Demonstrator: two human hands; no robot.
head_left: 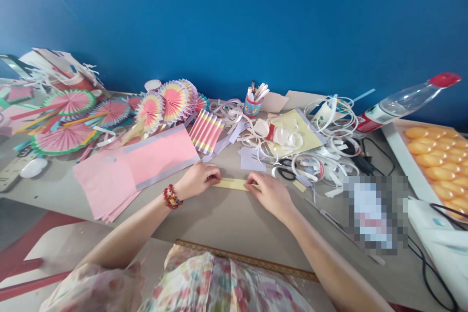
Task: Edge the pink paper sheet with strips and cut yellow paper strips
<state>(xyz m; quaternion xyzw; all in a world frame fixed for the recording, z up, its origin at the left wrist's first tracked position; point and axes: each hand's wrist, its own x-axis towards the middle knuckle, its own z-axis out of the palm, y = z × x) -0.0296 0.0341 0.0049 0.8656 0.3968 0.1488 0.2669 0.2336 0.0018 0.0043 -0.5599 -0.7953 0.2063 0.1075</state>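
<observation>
A narrow pale yellow paper strip (232, 184) lies level on the grey table between my hands. My left hand (199, 178), with a red bead bracelet (171, 197) on its wrist, pinches the strip's left end. At the right end, my right hand (268, 194) has its thumb and fingers closed on the paper. Just beyond my left hand is a pleated pink, yellow and lilac paper piece (206, 131). Pink paper sheets (161, 158) with lilac borders are stacked to the left. Black-handled scissors (287, 170) rest past my right hand.
Finished-looking paper fans (173, 100) crowd the back left. A pen cup (253, 106) stands near the blue wall. Curled white strips (310, 156) heap at the right, near a red-capped plastic bottle (405, 102). A long thin blade-like tool (343, 229) lies right of my arm.
</observation>
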